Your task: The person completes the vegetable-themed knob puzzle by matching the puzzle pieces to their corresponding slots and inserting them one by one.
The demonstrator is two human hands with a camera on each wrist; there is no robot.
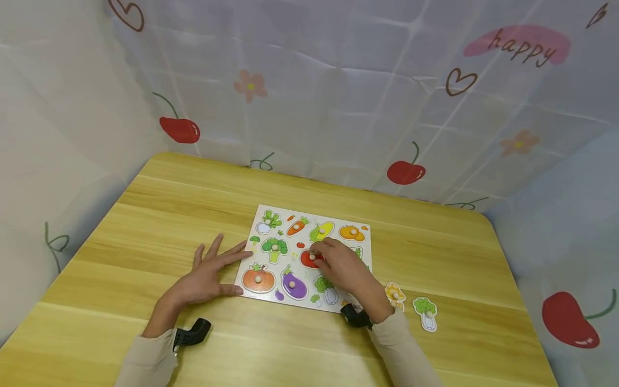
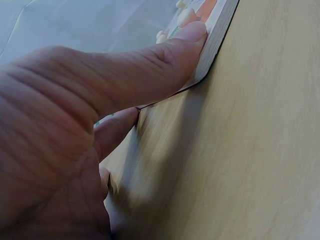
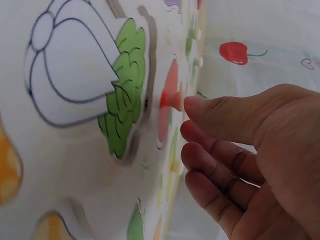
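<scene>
A white wooden knob puzzle board (image 1: pixel 310 306) with vegetable pictures lies flat on the table. The left hand (image 1: pixel 205 279) spreads its fingers along the board's left edge; in the left wrist view its thumb (image 2: pixel 150 70) rests on the board's corner. Over the board's middle, the right hand (image 1: pixel 343 266) has bent fingers around the red vegetable piece (image 1: pixel 307 260). In the right wrist view, the thumb tip is close to that piece's knob (image 3: pixel 175 101), with the fingertips (image 3: pixel 199 156) apart from it; contact cannot be told. The right hand covers part of the board.
Loose on the table right of the board lie a mushroom piece (image 1: pixel 395 293), partly behind the right wrist, and a bok choy piece (image 1: pixel 426 313). Seated pieces include broccoli (image 1: pixel 274 248), eggplant (image 1: pixel 294 286) and carrot (image 1: pixel 296 227). A printed curtain (image 1: pixel 309 107) hangs behind the wooden table (image 1: pixel 203 188).
</scene>
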